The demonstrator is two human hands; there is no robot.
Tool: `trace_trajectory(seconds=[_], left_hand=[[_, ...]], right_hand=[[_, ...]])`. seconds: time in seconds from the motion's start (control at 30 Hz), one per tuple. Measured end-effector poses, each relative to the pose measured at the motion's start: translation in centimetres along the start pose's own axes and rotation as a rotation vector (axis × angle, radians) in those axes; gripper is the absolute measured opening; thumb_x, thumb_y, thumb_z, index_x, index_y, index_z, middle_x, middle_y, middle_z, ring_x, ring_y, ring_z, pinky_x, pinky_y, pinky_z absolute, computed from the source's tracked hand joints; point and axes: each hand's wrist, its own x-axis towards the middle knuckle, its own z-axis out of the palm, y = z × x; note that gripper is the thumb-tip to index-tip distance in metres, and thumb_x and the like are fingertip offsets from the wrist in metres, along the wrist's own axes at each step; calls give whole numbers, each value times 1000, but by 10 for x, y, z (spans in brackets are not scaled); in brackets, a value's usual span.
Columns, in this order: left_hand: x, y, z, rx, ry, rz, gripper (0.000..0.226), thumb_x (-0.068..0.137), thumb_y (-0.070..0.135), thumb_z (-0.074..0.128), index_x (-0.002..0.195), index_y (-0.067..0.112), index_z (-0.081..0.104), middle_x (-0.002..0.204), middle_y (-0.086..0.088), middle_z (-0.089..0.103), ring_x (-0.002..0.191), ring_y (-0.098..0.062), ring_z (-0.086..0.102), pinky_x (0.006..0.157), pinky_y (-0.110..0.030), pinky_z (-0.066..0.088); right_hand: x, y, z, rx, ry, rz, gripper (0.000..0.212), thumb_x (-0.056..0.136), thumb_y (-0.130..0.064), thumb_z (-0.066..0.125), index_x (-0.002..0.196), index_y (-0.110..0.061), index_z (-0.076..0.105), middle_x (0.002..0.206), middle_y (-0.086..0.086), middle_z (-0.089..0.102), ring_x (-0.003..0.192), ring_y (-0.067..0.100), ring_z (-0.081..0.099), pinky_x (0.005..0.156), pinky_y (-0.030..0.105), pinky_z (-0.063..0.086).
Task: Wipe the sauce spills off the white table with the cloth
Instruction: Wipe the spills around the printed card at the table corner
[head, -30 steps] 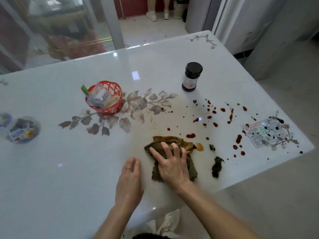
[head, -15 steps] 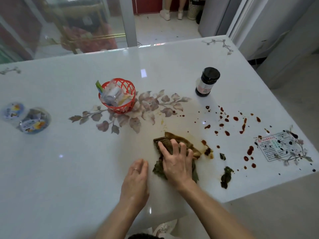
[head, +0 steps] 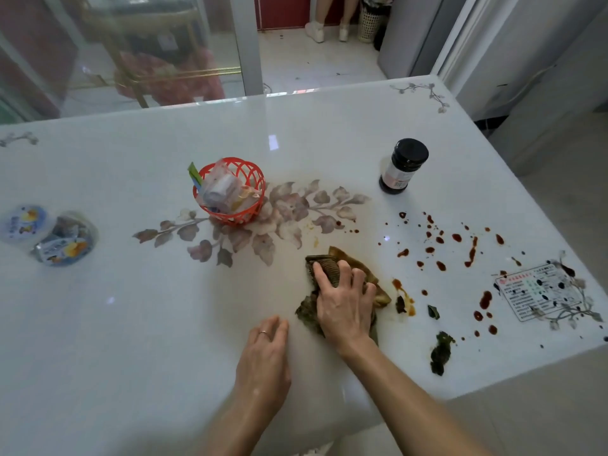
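Note:
On the white table (head: 131, 324), my right hand (head: 345, 304) lies on the stained brown-green cloth (head: 325, 263) with bent fingers gripping its bunched folds. Red-brown sauce spills (head: 441, 245) dot the table to the right of the cloth, and an orange smear (head: 403, 291) lies just past its right edge. Dark green scraps (head: 441, 352) sit near the front edge. My left hand (head: 265, 353), with a ring on one finger, rests palm down on the table left of the cloth and holds nothing.
A dark sauce bottle (head: 403, 166) stands beyond the spills. A red basket (head: 230, 189) of packets sits mid-table, and two snack cups (head: 62, 240) lie far left. A printed sticker (head: 539, 291) is near the right corner. A person's legs (head: 329, 24) stand beyond the table.
My right hand pushed the cloth a little to the right, over a red spot that no longer shows. Its fingers went from flat to bent on the cloth. My left hand stayed put.

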Motion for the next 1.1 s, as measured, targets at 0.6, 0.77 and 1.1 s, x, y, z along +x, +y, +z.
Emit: trace_trajectory(seconds=[0.6,0.77,1.1], left_hand=[[63,-10,-30,-109,156,-2,50,73,-6,58,122,4,56,125,-18,55,115,-34,51,94,-35,46],[82,-15,-44,-133,186,-42,50,81,0,51,131,5,48,135,-15,46,125,-29,42,101,-33,40],[87,-21,-35,-136,175,-38,47,81,1,54,128,6,52,131,-13,50,123,-26,45,98,-31,43]], right_hand=[[86,-25,-1,-24,-113,38,61,85,-20,60,143,-34,46,145,9,36,113,33,32,85,49,37],[75,-33,2,-11,-39,166,61,79,-18,65,138,-25,53,140,10,41,108,32,38,78,44,38],[115,-76,11,-50,-89,-108,68,75,-33,72,139,-31,51,147,3,41,117,34,32,81,48,41]])
